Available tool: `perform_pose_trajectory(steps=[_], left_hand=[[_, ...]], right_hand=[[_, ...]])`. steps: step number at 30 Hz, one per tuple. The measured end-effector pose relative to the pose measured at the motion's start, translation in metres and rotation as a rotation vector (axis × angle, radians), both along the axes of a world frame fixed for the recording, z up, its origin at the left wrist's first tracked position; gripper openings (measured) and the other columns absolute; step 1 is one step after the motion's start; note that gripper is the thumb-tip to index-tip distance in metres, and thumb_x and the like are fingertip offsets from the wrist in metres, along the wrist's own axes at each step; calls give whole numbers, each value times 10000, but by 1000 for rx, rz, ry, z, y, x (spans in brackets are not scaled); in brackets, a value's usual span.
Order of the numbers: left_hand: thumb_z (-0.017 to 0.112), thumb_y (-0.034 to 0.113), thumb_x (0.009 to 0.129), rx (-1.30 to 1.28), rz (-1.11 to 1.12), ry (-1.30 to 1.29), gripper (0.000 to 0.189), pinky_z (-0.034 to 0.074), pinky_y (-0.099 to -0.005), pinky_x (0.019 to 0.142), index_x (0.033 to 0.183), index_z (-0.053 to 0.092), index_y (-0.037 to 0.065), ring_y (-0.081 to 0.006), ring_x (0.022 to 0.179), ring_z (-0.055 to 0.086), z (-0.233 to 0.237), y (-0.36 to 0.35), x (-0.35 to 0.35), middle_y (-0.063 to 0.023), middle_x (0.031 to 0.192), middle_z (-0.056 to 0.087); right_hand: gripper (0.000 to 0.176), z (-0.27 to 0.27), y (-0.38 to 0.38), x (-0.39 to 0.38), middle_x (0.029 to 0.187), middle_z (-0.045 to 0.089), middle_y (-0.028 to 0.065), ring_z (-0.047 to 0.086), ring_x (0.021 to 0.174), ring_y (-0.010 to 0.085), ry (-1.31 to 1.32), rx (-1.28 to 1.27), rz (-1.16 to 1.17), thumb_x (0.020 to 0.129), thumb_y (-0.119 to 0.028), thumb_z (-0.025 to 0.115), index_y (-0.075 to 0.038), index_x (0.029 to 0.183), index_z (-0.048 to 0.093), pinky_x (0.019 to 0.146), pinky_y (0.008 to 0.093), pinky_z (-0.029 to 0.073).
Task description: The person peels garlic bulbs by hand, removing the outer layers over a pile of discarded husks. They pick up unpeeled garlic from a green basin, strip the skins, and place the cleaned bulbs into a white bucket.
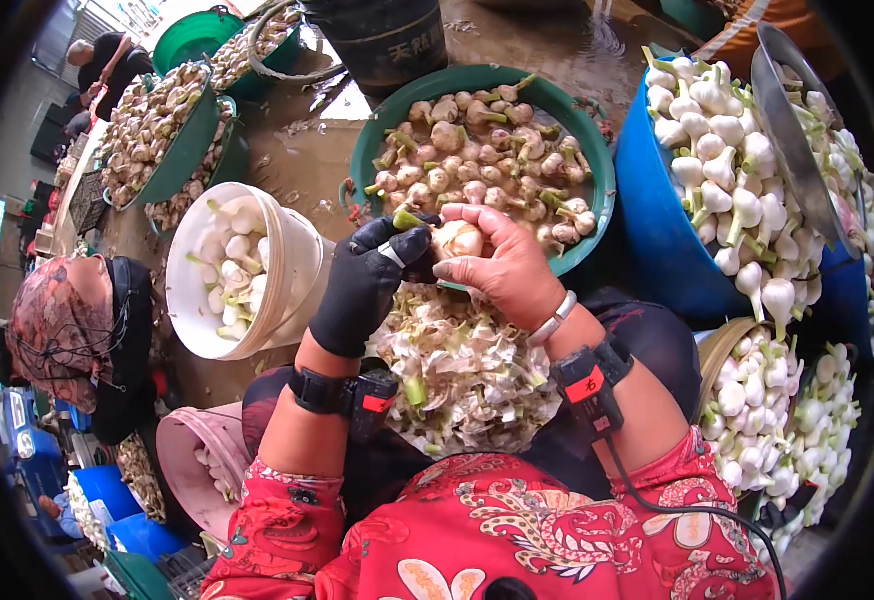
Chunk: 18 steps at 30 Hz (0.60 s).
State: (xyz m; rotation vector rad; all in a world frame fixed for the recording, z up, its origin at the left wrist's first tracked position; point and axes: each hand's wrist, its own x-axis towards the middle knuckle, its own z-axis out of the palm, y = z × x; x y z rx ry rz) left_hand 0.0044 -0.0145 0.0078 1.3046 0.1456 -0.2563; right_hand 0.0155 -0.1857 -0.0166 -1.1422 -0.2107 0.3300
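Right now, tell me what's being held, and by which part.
A garlic bulb: the right hand pinches its round body; the left hand is at its other side, its exact grip hidden.

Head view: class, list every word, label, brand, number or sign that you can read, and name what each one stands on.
"天然", on the black bucket; a further character beside it is unclear.
"右", on the red sticker at the right wrist.
Too small to read: the mark on the other red sticker, at the left wrist, and any print on the blue container at far left.
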Motion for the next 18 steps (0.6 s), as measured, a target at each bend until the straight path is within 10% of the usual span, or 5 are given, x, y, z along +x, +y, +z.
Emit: perform_pose_trajectory(steps=[8, 18], left_hand=[[556, 139, 889, -26, -80, -65, 222, 516, -297, 710, 1027, 579, -34, -162, 777, 619, 11, -2, -4, -73, 877, 621], [590, 79, 850, 88, 27, -17, 170, 511, -280, 667, 987, 605, -21, -141, 714, 608, -11, -4, 3, -65, 856, 636]], right_hand=[[564, 0, -5, 5, 1017, 611, 94, 604, 860, 134, 263, 184, 53, 791, -52, 703, 43, 1275, 428, 745, 258, 513], [575, -9, 5, 0, 1076, 593, 85, 583, 939, 133, -248, -275, -157, 718, -39, 744, 19, 1231, 489, 806, 267, 497]])
